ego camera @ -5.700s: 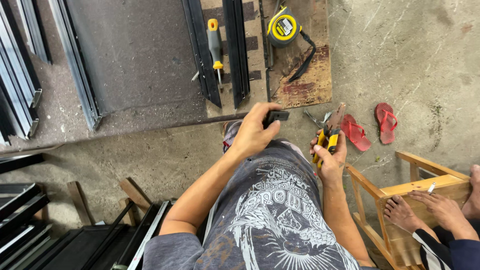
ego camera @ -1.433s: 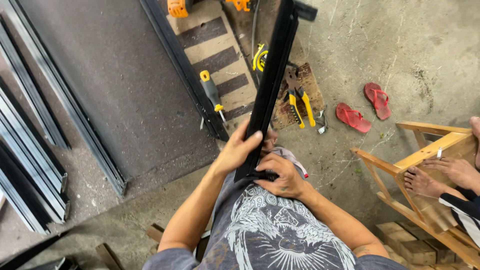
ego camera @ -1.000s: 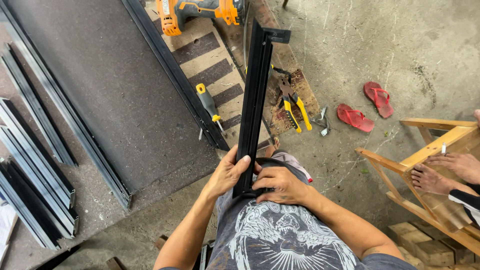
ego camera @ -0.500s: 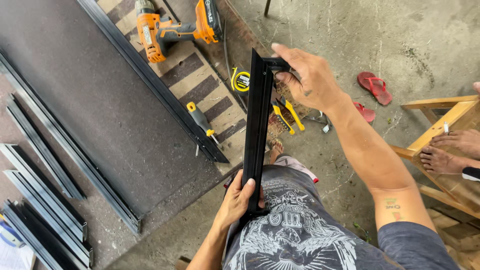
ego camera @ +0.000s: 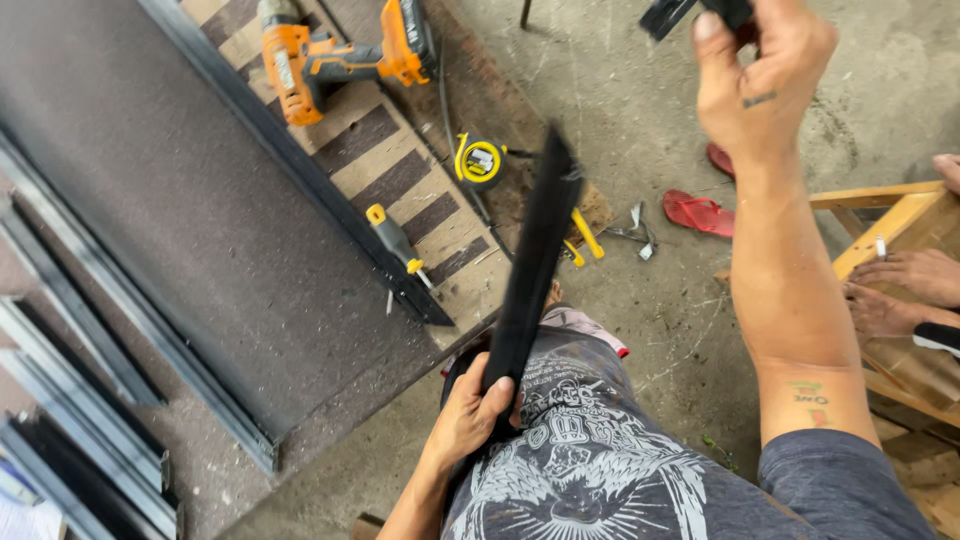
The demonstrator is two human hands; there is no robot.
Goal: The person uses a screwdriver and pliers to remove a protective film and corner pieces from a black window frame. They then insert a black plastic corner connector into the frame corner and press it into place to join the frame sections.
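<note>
My left hand is clamped round the lower end of the black bar, which rises from my lap toward 12 o'clock. My right hand, lifted at 1 o'clock, pinches a small black cap well clear of the bar's top, so I judge the end bare and the cap off. Drill and tape lie at 11 o'clock; open floor at 2 o'clock gives swing room.

We see soft, even daylight with faint shadows and no glare; motion blur smears the black bar and raised right hand.
</note>
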